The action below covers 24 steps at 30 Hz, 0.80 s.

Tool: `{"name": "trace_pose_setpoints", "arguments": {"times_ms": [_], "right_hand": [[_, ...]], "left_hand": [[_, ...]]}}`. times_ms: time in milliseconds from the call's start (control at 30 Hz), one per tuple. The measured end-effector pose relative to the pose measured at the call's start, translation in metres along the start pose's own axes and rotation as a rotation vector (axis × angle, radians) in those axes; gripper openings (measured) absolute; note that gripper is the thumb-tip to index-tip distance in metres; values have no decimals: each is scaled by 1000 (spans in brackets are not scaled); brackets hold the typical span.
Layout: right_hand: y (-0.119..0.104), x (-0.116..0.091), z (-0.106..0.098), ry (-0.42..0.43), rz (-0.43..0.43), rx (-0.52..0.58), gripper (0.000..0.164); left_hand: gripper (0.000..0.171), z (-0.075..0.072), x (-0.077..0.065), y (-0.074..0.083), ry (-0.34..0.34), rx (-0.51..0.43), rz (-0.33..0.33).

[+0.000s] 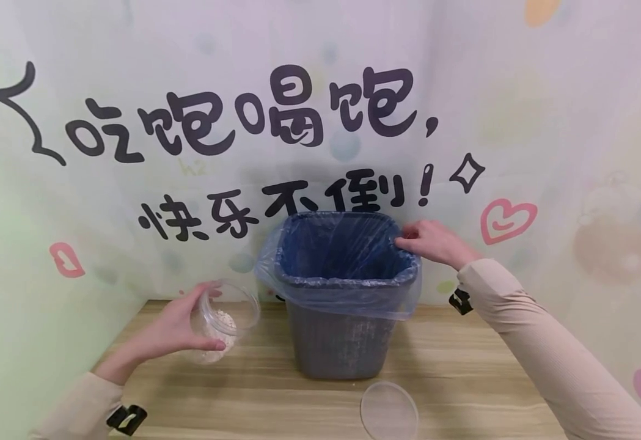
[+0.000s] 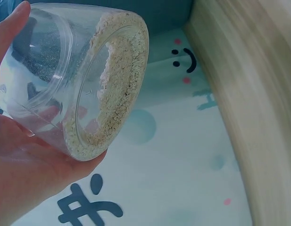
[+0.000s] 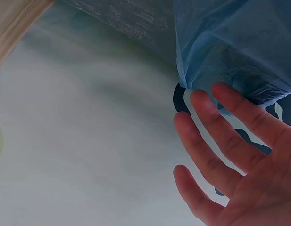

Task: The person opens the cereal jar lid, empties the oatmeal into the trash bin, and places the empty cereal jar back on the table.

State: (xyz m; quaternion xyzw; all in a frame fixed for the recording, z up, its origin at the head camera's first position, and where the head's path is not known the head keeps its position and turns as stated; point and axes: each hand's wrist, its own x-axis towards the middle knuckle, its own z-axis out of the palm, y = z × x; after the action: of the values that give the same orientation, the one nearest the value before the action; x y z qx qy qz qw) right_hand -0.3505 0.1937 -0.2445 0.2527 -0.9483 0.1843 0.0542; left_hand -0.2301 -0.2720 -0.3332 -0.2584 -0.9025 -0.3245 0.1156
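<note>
Your left hand (image 1: 178,326) gripped the tilted jar (image 2: 72,77), its loose flakes (image 2: 125,61) calling for a slow, steady wrist; to its right, beside the bin (image 1: 342,345), your right hand (image 1: 434,241) had fingers apart, perhaps touching the liner (image 1: 347,299).

One bin (image 1: 342,348), one liner (image 1: 347,300) in it, one worktop (image 1: 468,354) under it. One jar (image 2: 77,77) left of bin, one lid (image 1: 389,410) in front. Two hands (image 1: 177,327) (image 1: 432,242), one either side of bin.

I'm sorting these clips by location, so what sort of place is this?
Probably an indoor tabletop corner, perhaps set up for filming: a lettered backdrop rises behind a wood-grain table, and a lined bin stands right on it.
</note>
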Motion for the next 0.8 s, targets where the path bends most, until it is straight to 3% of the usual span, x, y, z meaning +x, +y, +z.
{"name": "trace_pose_setpoints", "arguments": {"times_ms": [400,600,800], "right_hand": [[1,-1,0,2,-4,9,35],[0,-1,0,-3,-8,-6,38],[-1,0,0,-7,-9,-17,37]], "left_hand": [[101,-50,23,26,16,31,-1],[100,-66,34,34,26,98,-1],[101,-80,48,38,27,91,-31]]}}
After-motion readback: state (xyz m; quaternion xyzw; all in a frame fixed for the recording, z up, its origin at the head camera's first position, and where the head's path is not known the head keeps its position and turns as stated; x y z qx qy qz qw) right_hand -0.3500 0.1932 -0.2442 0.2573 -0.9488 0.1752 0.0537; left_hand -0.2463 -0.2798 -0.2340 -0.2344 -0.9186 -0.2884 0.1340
